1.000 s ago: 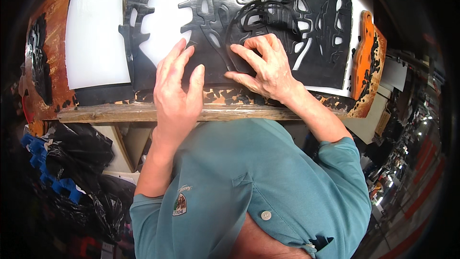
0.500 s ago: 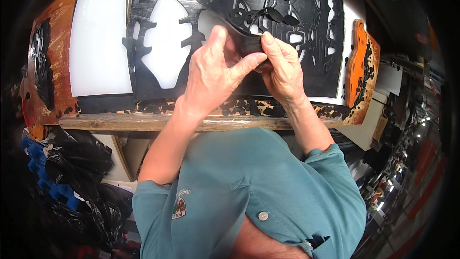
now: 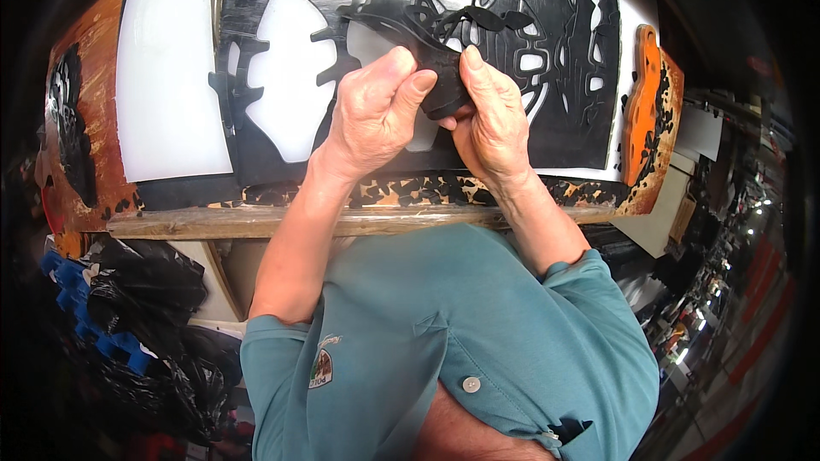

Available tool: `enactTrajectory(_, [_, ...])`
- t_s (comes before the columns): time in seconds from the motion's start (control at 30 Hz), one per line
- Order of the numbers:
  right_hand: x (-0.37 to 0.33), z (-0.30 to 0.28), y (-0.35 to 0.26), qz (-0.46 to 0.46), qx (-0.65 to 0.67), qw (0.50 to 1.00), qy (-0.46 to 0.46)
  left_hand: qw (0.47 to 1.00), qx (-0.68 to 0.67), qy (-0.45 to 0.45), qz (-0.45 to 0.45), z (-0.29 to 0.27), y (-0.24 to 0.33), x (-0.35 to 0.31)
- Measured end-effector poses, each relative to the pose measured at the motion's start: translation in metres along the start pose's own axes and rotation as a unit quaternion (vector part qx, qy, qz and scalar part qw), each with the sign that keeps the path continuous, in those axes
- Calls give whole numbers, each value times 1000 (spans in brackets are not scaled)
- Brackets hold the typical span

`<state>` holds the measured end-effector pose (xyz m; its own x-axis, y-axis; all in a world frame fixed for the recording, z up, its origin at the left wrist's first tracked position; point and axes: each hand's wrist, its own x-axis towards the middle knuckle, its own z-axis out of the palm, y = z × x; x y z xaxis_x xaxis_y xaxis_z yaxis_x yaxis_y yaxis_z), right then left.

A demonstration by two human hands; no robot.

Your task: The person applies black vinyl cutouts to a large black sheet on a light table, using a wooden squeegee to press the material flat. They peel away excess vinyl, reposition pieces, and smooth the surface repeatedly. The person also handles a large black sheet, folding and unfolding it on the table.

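A large black sheet (image 3: 564, 68) full of cut-out shapes lies over a white board (image 3: 162, 77) on the workbench. My left hand (image 3: 376, 111) and my right hand (image 3: 491, 111) meet above the sheet's middle and pinch a black cut-out piece (image 3: 444, 85) between thumbs and fingers. The piece is lifted off the sheet, and its thin curved strips (image 3: 410, 21) still trail up toward the sheet's top. My fingers hide the lower part of the piece.
The wooden bench edge (image 3: 196, 222) runs across below my hands, strewn with small black offcuts (image 3: 418, 188). An orange board (image 3: 641, 111) with black marks stands at the right. Black bags (image 3: 145, 290) and blue objects (image 3: 73, 277) sit under the bench at the left.
A second ago both hands lay flat on the sheet. They came together, gripped the cut-out piece and have pulled it up off the sheet.
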<state>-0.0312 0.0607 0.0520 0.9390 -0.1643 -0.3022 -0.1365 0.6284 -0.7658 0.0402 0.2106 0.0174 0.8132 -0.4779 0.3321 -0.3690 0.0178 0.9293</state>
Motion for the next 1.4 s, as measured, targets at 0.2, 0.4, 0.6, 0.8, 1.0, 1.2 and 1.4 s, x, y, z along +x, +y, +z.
enactTrajectory(0.2, [11, 1, -11, 24, 38, 999, 22, 980, -158, 44, -110, -3, 10, -4])
enactTrajectory(0.4, [28, -54, -59, -29, 143, 983, 114, 956, -85, 222, -169, -56, -1, 1])
enactTrajectory(0.6, [26, -143, -162, -173, 114, 969, 131, 911, -186, 320, -179, -89, -8, -1])
enactTrajectory(0.8, [-3, -157, -199, -389, -299, 818, 300, 918, -111, 301, -233, -86, -3, -4])
enactTrajectory(1.0, [-11, -104, -100, -352, -691, 630, -31, 950, 13, 140, -279, -33, 55, -40])
enactTrajectory(1.2, [-25, -108, -42, -340, -670, 657, -55, 978, 137, -117, -107, 39, 76, -53])
enactTrajectory(1.4, [-38, -114, -33, -373, -690, 614, -85, 920, -78, -69, -377, 30, 64, -16])
